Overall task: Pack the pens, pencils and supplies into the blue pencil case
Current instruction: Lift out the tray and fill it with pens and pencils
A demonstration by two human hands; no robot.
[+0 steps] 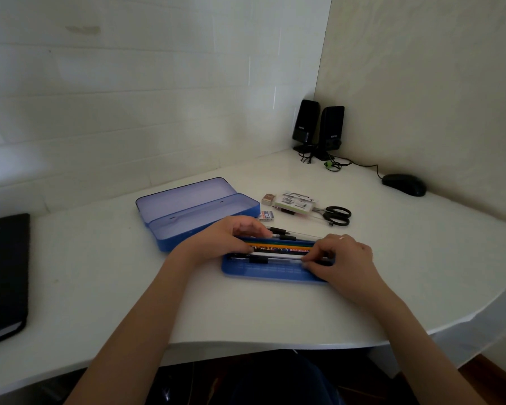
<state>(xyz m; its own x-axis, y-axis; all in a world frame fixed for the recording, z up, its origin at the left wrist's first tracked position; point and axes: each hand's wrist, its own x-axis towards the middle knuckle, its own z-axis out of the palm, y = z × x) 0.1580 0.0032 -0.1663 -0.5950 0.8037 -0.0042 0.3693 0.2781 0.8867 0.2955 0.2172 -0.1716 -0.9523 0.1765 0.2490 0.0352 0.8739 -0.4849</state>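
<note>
The white desk fills a corner of pale walls. Taking the blue pencil case as the landmark: it lies open near the desk's middle, lid tipped back toward the wall, both halves showing bare pale insides. Far to its left, at the desk edge, sits a closed black laptop. Well behind and to its right, in the wall corner, stand two black speakers, and farther right a black mouse on its cable.

Just in front of the case and to its right lies a shallow blue tray carrying a row of pens and pencils, lying lengthwise side by side. The left hand curls over the left ends of this bundle, fingers bent round it. The right hand pinches the right end of a white pen on the tray, fingertips pressed together on it.

Right of the case lie black scissors, a flat labelled packet, a small tan eraser, and, touching the case's right end, a small lead box.
</note>
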